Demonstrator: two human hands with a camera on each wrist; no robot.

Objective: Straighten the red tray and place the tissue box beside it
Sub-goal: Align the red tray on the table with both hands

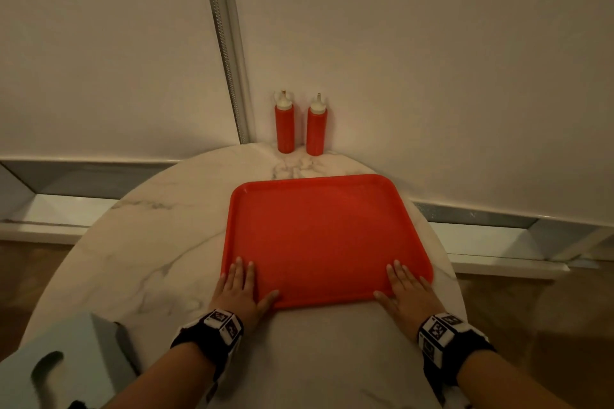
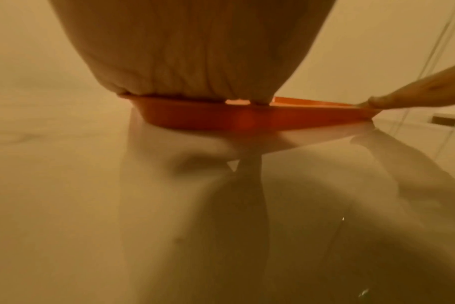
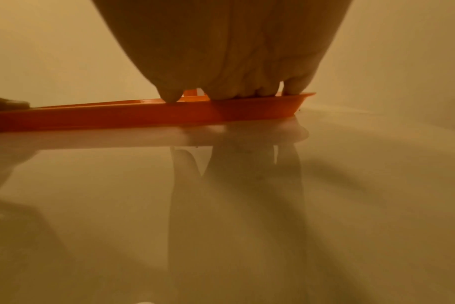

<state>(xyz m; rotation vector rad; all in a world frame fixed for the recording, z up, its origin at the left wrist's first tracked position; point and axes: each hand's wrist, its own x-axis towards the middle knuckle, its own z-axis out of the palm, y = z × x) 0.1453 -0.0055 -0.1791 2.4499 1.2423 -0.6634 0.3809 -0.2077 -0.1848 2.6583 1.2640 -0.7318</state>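
The red tray (image 1: 319, 236) lies flat on the round marble table (image 1: 159, 242), its long sides nearly square to me. My left hand (image 1: 241, 289) rests flat on the tray's near left corner, fingers straight and thumb along the front rim. On the near right corner my right hand (image 1: 407, 290) lies the same way. The wrist views show each palm pressing down on the tray rim (image 2: 221, 117) (image 3: 169, 115). A pale blue tissue box (image 1: 66, 365) sits at the table's near left edge, left of my left forearm.
Two red squeeze bottles (image 1: 285, 124) (image 1: 316, 126) with white caps stand at the table's far edge against the wall corner. Bare marble lies left of the tray. The tray's right side reaches close to the table's right edge.
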